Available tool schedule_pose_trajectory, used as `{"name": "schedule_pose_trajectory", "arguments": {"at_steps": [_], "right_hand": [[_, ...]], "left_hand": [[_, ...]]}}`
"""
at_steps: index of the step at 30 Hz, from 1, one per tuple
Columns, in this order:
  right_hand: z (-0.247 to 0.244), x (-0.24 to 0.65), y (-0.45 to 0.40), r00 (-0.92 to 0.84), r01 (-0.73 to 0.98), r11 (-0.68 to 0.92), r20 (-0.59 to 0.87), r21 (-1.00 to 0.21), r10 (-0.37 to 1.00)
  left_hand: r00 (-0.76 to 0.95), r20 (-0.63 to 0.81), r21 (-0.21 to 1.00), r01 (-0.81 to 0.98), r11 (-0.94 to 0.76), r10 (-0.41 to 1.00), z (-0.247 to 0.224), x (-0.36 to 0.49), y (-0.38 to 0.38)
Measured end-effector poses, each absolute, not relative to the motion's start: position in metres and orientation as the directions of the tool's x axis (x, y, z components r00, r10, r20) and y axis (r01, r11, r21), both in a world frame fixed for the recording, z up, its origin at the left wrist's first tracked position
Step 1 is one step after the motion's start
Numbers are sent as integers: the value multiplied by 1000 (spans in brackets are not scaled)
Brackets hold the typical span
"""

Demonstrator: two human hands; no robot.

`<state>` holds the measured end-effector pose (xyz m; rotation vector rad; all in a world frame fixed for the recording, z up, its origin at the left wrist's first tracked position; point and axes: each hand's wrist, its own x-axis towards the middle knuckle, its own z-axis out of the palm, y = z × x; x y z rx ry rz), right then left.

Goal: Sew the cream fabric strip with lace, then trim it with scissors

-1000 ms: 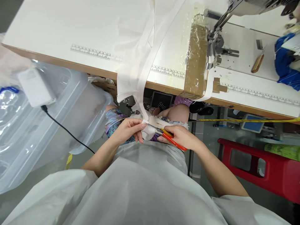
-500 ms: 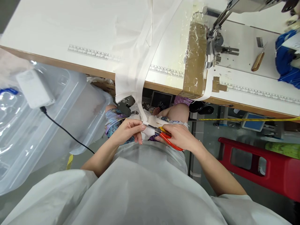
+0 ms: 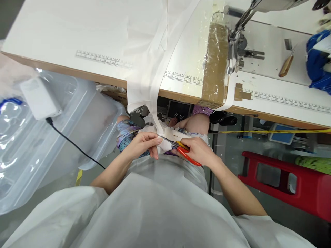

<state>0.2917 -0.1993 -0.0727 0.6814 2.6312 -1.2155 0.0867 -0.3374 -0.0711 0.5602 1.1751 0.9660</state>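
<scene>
My right hand (image 3: 198, 150) is closed around the red and yellow handles of a pair of scissors (image 3: 190, 157). The dark blades point left over my lap and reach the fingertips of my left hand. Thumb and forefinger of my left hand (image 3: 146, 143) pinch the end of a white fabric strip (image 3: 154, 115) at the blade tips, while the other fingers curl below. From there the strip runs up over the table edge and joins a larger white cloth (image 3: 144, 51) on the tabletop. Some white fabric lies on my lap under the blades.
The white table (image 3: 64, 27) carries printed rulers and a sewing machine (image 3: 236, 48). A wooden-handled tool (image 3: 286, 66) and blue cloth (image 3: 319, 65) lie right of it. Left stands a clear plastic bin (image 3: 74, 113) with a white power bank (image 3: 41, 98) on it; right, a red stool (image 3: 307, 189).
My hands stay almost in place. The scissor blades have shifted slightly against the strip at my left fingertips, and a small white flap over the tips no longer shows.
</scene>
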Motion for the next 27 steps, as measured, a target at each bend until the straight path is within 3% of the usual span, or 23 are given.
{"name": "schedule_pose_trajectory", "arguments": {"at_steps": [4, 10, 14, 16, 18, 21, 24, 27], "right_hand": [[-73, 296, -196, -878, 467, 466, -333, -752, 343], [-72, 276, -206, -888, 304, 56, -261, -951, 379], [-74, 266, -214, -848, 293, 120, -199, -949, 491], [-69, 272, -213, -820, 290, 185, -144, -939, 553], [-61, 284, -209, -780, 296, 256, -78, -920, 620], [-48, 305, -201, -715, 298, 304, -1, -905, 699], [-40, 326, -191, -613, 311, 225, -14, -923, 790], [-38, 355, -177, -403, 284, 44, -78, -958, 912]], "left_hand": [[86, -524, 790, -321, 522, 847, -73, 86, -338], [124, -492, 798, -332, 503, 862, -70, 96, -332], [156, -441, 835, -289, 468, 884, -57, 101, -327], [28, -385, 914, -132, 385, 923, -41, 95, -318], [-224, -191, 955, 181, 234, 956, -21, 81, -301], [-391, 141, 769, 622, 148, 909, 6, 50, -256], [-368, 165, 597, 776, 204, 915, 11, 17, -197], [-369, 109, 543, 800, 255, 923, -2, -6, -148]]}}
